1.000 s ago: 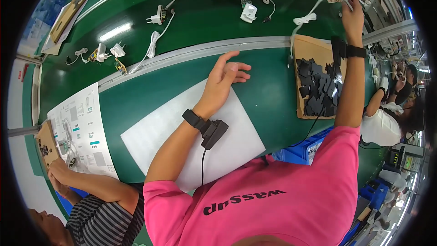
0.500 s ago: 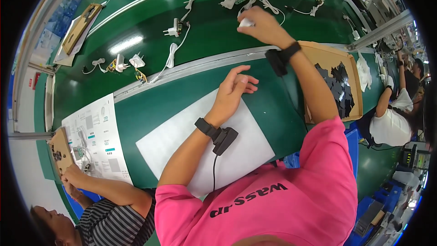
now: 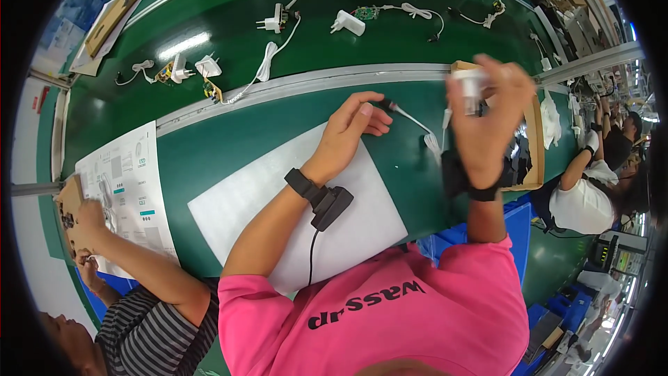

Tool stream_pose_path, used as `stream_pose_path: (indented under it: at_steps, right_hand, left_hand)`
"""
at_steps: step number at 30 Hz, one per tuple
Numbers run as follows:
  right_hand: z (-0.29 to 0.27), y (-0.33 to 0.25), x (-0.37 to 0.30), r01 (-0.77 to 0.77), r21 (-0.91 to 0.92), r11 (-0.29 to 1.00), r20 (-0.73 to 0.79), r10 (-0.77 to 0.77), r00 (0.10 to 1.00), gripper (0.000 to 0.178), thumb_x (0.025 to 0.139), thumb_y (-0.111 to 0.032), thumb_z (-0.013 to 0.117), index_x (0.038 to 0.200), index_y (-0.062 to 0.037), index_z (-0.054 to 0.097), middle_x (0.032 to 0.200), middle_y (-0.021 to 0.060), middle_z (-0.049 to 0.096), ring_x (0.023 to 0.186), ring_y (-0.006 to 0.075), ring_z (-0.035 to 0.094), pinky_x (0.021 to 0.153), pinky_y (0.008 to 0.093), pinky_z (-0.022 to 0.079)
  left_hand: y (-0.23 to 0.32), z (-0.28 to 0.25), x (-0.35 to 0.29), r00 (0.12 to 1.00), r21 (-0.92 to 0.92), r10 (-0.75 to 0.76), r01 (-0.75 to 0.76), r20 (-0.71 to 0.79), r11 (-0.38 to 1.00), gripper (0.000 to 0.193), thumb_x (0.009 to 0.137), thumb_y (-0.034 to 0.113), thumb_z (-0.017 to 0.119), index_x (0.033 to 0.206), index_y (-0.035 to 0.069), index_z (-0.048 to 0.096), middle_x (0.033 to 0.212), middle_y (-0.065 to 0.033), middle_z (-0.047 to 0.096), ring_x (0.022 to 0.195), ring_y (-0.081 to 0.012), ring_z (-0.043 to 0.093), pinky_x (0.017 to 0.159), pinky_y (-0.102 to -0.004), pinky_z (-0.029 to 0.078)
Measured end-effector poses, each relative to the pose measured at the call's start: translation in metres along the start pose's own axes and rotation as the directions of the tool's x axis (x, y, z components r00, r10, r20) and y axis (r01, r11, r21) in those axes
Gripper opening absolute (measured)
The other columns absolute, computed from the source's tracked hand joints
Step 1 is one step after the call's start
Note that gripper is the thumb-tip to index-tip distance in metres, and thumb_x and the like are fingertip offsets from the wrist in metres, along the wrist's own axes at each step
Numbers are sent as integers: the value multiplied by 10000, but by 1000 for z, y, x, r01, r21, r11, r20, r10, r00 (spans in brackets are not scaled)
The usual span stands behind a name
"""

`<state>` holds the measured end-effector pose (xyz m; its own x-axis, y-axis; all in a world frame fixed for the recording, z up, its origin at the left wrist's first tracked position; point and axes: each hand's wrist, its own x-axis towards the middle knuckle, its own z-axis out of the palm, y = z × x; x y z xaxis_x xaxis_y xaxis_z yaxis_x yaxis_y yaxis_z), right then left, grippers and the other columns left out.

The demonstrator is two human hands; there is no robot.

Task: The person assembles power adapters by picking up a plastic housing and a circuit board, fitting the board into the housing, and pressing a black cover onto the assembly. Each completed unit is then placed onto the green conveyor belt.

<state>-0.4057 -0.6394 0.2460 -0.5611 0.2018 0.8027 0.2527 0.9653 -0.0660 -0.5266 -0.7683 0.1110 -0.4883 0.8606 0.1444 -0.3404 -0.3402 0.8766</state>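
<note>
Fingers of right hand: clamped on white plug adapter | left hand: loosely curled, unladen | I judge remaining: bare-board adapters, green surface

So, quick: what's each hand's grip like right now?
Left hand: open, fingers loosely curled, nothing visible in its grip.
Right hand: blurred, but closed on a white plug piece.

The right hand is holding a white adapter (blurred) near the worktop's far edge. The left hand is curving loosely.
</note>
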Motion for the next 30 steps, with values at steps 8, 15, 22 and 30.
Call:
stream_pose_path:
  at_steps: [8, 15, 22, 30]
  right_hand:
    - [36, -51, -70, 125, 213, 969, 390, -202, 898, 700, 665, -75, 753, 1313, -62, 490, 1164, 185, 483, 1064, 369, 460, 903, 426, 412]
    - [30, -60, -68, -47, 567, 823, 364, -199, 910, 639, 730, -33, 708, 1320, -25, 463, 1292, 201, 470, 1117, 382, 489, 923, 438, 431]
    - [14, -21, -63, -179, 635, 752, 489, -211, 847, 526, 757, -2, 677, 1257, -21, 519, 1287, 148, 515, 1131, 340, 501, 951, 398, 427]
    - [5, -19, -28, 67, 315, 947, 590, -251, 768, 456, 673, 7, 674, 1118, -60, 598, 1219, 51, 551, 1165, 283, 469, 911, 380, 430]
  left_hand:
    - [11, 2, -9, 996, 9, 2, -3, 85, 1000, 500, 1009, 420, 362, 1296, 22, 458, 1029, -79, 617, 942, -149, 577, 850, -285, 457]
    - [17, -6, -13, 999, -123, -39, 42, 31, 991, 536, 967, 445, 420, 1343, 62, 413, 1094, -77, 579, 1040, -163, 546, 875, -299, 442]
    - [22, -11, -17, 995, -4, 34, -34, 89, 999, 418, 921, 152, 501, 1321, 66, 414, 1053, -63, 588, 961, -139, 572, 803, -264, 461]
    - [27, -11, -23, 988, 31, -25, 21, 154, 999, 402, 887, 64, 526, 1280, 13, 458, 1083, -90, 606, 948, -143, 597, 796, -239, 471]
